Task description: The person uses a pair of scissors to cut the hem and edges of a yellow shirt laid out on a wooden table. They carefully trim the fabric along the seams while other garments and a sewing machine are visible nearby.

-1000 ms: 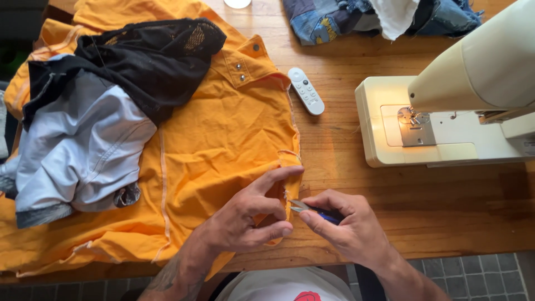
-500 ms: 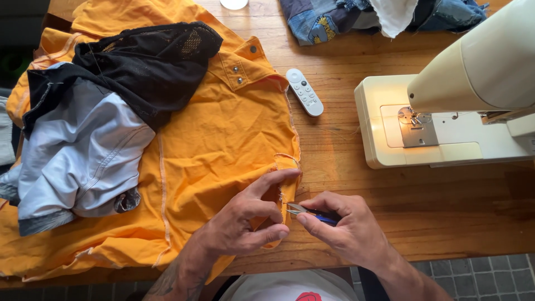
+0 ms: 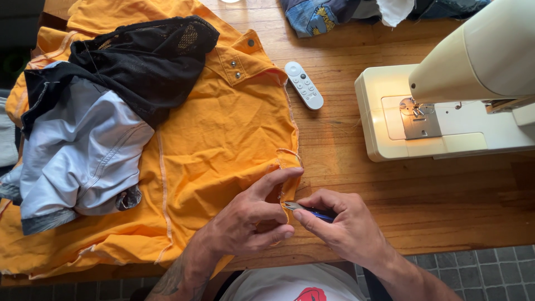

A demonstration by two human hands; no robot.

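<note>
the left hand (image 3: pixel 251 220) pinches the frayed edge of the soft orange shirt (image 3: pixel 217 139) on the wooden table (image 3: pixel 345 184) — the right hand (image 3: pixel 345 226) grips small blue-handled snips (image 3: pixel 309 210), metal tip touching the cloth.

**A home sewing corner**

This looks like a sewing spot set up in a home. A cream sewing machine (image 3: pixel 446 111) stands on a wooden worktop (image 3: pixel 390 189), its needle area lit. Garments lie spread and heaped across the wood: an orange garment (image 3: pixel 223 139), a black mesh piece (image 3: pixel 150 56), a pale grey one (image 3: pixel 78 156), and denim scraps (image 3: pixel 317 14) at the far edge. A white remote control (image 3: pixel 304 85) lies among them, and grey floor tiles (image 3: pixel 479 262) show below.
</note>
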